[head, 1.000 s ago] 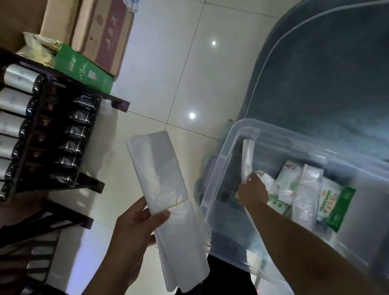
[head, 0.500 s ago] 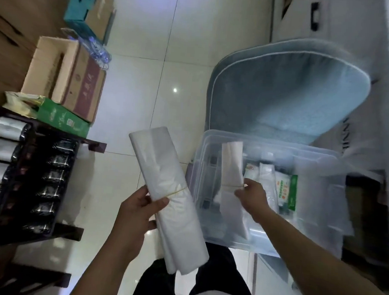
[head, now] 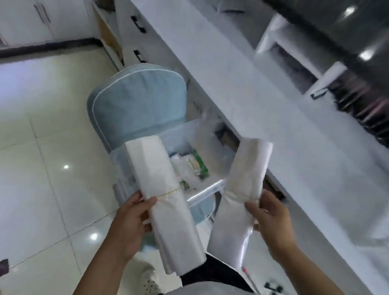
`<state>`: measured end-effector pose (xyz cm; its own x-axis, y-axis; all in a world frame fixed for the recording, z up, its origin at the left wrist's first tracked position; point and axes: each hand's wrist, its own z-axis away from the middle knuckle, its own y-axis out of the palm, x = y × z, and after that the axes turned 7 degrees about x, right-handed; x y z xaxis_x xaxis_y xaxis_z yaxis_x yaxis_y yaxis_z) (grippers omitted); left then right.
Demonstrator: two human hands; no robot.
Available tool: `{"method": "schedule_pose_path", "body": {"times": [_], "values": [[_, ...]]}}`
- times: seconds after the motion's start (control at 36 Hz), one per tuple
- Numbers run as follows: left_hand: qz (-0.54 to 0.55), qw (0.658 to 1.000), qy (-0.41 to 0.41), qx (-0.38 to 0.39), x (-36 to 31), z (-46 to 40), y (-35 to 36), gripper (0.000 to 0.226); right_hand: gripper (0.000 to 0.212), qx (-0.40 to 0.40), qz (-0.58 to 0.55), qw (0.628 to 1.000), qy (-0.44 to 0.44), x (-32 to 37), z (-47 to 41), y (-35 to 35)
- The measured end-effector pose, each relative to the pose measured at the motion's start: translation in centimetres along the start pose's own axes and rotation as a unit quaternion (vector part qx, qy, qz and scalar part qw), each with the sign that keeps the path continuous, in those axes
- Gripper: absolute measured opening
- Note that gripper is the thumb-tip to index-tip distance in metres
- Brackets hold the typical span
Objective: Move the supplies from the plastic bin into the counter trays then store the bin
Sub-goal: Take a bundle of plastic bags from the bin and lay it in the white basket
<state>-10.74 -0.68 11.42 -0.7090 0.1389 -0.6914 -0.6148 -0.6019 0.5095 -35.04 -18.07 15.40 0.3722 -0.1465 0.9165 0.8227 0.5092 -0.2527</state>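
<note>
Head view: left hand (head: 130, 221) and right hand (head: 271, 219) each grip a banded bag bundle (head: 154, 179), lifted above the bin (head: 209, 189) on the chair. Next: carry to worktop (head: 283, 112) trays.

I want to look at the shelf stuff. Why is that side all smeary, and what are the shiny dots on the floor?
Head view: the counter trays upper right are streaked by motion blur; the floor tiles show small glare spots from lights; the bag bundles in the left hand and right hand look sharper.
</note>
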Motion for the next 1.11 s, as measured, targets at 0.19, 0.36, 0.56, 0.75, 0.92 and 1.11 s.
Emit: {"method": "schedule_pose_path", "body": {"times": [0.19,0.36,0.56,0.75,0.92,1.11], "values": [[-0.062,0.993,-0.036,0.098,2.1,-2.0,8.1,0.039,0.021,-0.117,-0.141,0.983,-0.015,1.2,6.8,-8.7],[-0.126,0.982,-0.039,0.138,3.7,-3.1,14.7,0.033,0.023,-0.11,-0.23,0.967,-0.019,0.5,9.1,-15.2],[-0.196,0.966,-0.035,0.165,5.5,-5.9,24.7,0.044,0.026,-0.099,-0.326,0.939,-0.05,-1.1,8.6,-24.2],[-0.302,0.922,-0.072,0.23,8.8,-11.0,36.3,0.037,0.05,-0.077,-0.349,0.932,-0.058,-3.9,8.5,-36.0],[-0.372,0.89,-0.117,0.237,13.0,-15.8,43.3,0.035,0.069,-0.065,-0.355,0.932,0.021,-8.1,6.9,-42.5],[-0.432,0.851,-0.183,0.237,16.4,-18.9,48.7,0.029,0.057,-0.089,-0.346,0.932,0.061,-9.8,2.2,-47.0]]}}
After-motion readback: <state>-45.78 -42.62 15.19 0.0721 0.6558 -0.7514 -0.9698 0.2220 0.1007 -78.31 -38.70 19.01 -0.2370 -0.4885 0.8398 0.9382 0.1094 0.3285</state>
